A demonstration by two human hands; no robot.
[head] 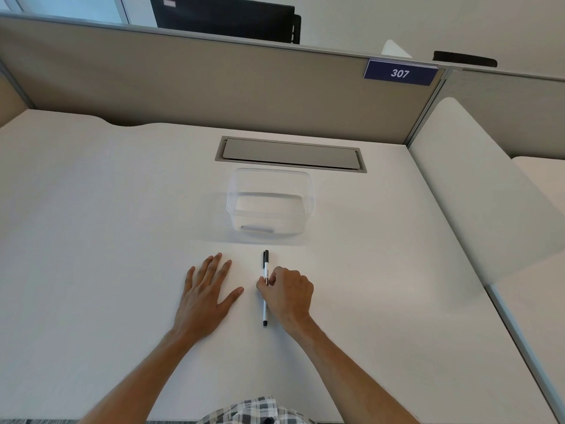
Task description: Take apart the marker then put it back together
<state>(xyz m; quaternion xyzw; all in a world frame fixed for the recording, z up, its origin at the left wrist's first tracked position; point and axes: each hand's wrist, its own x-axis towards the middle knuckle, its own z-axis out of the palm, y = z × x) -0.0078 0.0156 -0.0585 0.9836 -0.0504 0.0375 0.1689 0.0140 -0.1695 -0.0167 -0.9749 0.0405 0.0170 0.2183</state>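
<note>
Marker (265, 289) lies flat on the white desk (91, 224), cap on and pointing away from the person, its middle pinched between the thumb and curled fingers of the right hand (289, 296). Just beside the marker, the left hand (206, 293) rests palm-down on the desk with fingers spread, holding nothing. Beyond the marker's capped end stands a clear plastic container (270, 203), near but apart from it, and behind that a grey cable hatch (290, 154).

white desk (91, 209) carries a marker (265, 272), clear container (270, 203), flat left hand (204, 295).
</note>
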